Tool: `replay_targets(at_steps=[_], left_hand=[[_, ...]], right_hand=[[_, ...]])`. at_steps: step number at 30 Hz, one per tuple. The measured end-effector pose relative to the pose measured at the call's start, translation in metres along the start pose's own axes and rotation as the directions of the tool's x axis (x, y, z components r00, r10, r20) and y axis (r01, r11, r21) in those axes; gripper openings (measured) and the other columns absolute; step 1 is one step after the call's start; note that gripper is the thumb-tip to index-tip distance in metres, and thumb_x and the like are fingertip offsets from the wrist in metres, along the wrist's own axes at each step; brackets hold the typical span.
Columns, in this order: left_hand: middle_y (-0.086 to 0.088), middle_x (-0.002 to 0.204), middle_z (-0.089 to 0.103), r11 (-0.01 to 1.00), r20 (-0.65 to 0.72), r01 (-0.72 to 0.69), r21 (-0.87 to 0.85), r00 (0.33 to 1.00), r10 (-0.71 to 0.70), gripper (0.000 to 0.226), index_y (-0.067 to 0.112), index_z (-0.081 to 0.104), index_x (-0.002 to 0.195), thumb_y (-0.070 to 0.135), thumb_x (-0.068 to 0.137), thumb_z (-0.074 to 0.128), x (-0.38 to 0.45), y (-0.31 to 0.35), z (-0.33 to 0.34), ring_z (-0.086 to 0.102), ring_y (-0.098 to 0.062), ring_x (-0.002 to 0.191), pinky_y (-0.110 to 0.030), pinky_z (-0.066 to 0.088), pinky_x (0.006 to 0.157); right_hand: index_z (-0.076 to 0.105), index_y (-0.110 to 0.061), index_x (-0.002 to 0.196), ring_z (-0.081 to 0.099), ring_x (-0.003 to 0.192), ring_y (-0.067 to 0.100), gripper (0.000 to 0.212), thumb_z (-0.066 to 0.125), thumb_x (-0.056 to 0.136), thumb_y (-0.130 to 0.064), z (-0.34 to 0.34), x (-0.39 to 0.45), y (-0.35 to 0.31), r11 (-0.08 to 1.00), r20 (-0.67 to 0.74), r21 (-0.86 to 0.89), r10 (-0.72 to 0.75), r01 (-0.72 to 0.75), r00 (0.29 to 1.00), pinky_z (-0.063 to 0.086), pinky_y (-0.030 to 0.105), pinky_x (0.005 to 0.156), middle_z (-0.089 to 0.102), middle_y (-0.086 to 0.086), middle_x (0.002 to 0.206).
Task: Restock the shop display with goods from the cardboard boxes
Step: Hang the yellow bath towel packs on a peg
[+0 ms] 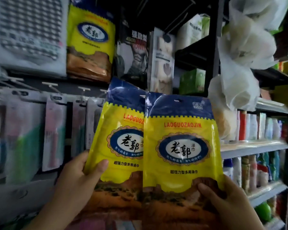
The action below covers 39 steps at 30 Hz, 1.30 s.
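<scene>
left hand [76, 173] pinching the left yellow packet [121, 146] by its side edge, thumb on front | right hand [223, 201] pinching the right packet [181, 146] at its bottom corner | both packets upright, hang holes straight up from my grips | matching hung packet [90, 42] up-left, nearer my left hand, so I guess left goes first

The left hand [76, 176] grips one glossy yellow-and-blue plastic packet [121, 146] by its lower left edge; the right hand [229, 206] pinches a matching packet [181, 146] overlapping it. An identical hanging packet [90, 42] sits above on the dark peg display [70, 87].
</scene>
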State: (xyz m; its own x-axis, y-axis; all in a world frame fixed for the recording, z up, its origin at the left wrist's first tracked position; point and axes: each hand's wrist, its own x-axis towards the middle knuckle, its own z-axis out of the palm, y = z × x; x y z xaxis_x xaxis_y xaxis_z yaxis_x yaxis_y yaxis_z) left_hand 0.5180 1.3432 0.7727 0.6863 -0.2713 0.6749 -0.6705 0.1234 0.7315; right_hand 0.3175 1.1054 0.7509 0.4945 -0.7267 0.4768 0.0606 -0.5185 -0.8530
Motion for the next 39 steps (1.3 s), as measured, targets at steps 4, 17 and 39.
replay_targets(at_steps=[4, 17, 39], left_hand=[[0.005, 0.078, 0.073, 0.984, -0.054, -0.144, 0.101, 0.987, 0.15, 0.034, 0.038, 0.067, 0.088, 0.067, 0.07, 0.064, 0.038, 0.039, -0.036, 0.068, -0.012, 0.069, -0.035, 0.054, 0.069], [-0.015, 0.071, 0.07, 0.967, -0.236, -0.218, 0.13, 0.941, 0.244, 0.017, 0.003, 0.066, 0.076, 0.016, 0.088, 0.065, 0.149, 0.119, -0.13, 0.061, -0.018, 0.062, -0.028, 0.043, 0.06], [0.001, 0.042, 0.057, 0.885, -0.369, -0.286, 0.366, 0.829, 0.421, 0.024, 0.022, 0.067, 0.059, 0.033, 0.08, 0.072, 0.195, 0.151, -0.253, 0.057, -0.03, 0.059, -0.045, 0.048, 0.07]], right_hand=[[0.064, -0.029, 0.087, 0.066, 0.067, 0.001, 0.023, 0.076, 0.076, -0.012, 0.012, 0.032, -0.055, 0.974, -0.024, 0.047, -0.221, 0.222, 0.975, 0.054, 0.033, 0.069, 0.072, -0.016, 0.077], [0.064, -0.023, 0.086, 0.066, 0.069, -0.001, 0.014, 0.072, 0.082, -0.033, 0.087, 0.127, -0.193, 0.872, 0.083, 0.084, -0.488, 0.482, 0.869, 0.043, 0.016, 0.057, 0.071, -0.014, 0.072], [0.064, -0.015, 0.099, 0.066, 0.09, 0.029, 0.024, 0.072, 0.085, -0.032, 0.179, 0.211, -0.343, 0.861, 0.046, 0.276, -0.456, 0.428, 0.889, 0.054, 0.048, 0.087, 0.07, 0.008, 0.096]])
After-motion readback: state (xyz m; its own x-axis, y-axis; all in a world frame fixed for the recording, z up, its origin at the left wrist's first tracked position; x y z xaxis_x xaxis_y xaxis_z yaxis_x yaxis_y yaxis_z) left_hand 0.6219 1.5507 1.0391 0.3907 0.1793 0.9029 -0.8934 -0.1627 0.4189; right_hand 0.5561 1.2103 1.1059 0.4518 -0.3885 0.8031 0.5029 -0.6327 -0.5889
